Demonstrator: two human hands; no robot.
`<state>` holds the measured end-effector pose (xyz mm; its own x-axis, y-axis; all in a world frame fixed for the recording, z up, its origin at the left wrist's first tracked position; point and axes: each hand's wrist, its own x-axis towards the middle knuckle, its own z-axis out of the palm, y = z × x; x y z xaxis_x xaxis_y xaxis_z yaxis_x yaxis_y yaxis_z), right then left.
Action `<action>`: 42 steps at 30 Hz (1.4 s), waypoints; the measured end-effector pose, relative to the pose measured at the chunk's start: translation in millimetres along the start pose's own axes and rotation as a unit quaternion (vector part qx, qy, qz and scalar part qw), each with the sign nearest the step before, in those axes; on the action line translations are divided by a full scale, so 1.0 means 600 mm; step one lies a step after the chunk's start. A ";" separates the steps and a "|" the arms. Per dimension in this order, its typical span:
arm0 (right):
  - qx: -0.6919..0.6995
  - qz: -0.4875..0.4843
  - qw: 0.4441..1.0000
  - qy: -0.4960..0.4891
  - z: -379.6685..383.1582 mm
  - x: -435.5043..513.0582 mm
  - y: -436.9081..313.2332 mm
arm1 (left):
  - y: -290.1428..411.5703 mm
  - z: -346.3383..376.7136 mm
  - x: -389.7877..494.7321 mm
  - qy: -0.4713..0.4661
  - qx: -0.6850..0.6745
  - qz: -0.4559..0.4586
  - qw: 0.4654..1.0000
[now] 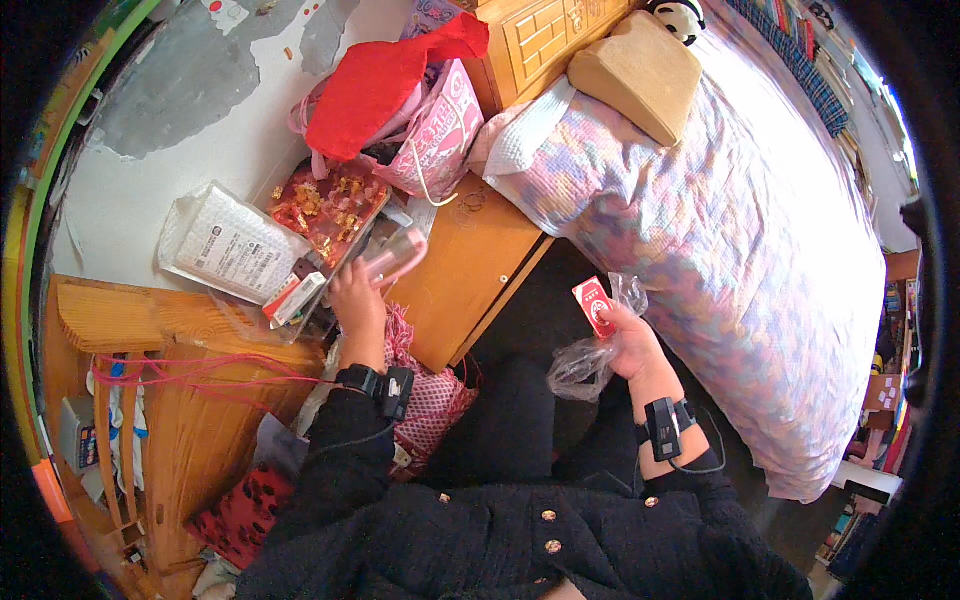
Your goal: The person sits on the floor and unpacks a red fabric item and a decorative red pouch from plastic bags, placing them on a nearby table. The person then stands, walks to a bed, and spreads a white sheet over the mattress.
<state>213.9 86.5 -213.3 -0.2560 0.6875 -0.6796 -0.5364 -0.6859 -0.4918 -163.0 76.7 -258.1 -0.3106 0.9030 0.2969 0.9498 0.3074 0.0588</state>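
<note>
A small red card box (594,307) with white print is held by my right hand (634,345), the thumb on its face. Crumpled clear plastic (581,370) is caught in the same hand and sticks out on both sides. My left hand (358,300) reaches over the cluttered surface, fingers at a clear plastic container (394,259) with a pinkish edge. Its fingertips are partly hidden, so a hold is not plain. Just left of it sits a small white and red box (295,300). A bubble-wrapped packet (236,244) and a red box with gold decoration (330,206) are farther back.
A wooden cabinet (469,262) stands ahead, bearing a pink paper bag (442,135) and red cloth (382,90). To the right is a bed with a patterned cover (712,225) and a tan cushion (637,79). Pink cords (217,371) cross a wooden chair (202,420) at left.
</note>
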 end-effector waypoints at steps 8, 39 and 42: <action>-0.022 -0.003 0.999 0.027 -0.007 0.010 0.009 | -0.084 0.076 0.006 -0.079 0.062 -0.187 0.977; -0.009 -0.001 1.000 -0.015 0.000 -0.033 0.028 | -0.057 0.015 -0.051 -0.185 -0.187 -0.180 0.948; 0.000 -0.003 1.000 -0.018 -0.006 -0.041 0.025 | -0.054 0.032 -0.046 -0.185 -0.118 -0.150 0.964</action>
<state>215.0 58.5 -206.1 -0.2810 0.6993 -0.6573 -0.5380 -0.6819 -0.4955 -186.3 47.8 -286.5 -0.5228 0.8432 -0.1257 0.7841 0.5334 0.3173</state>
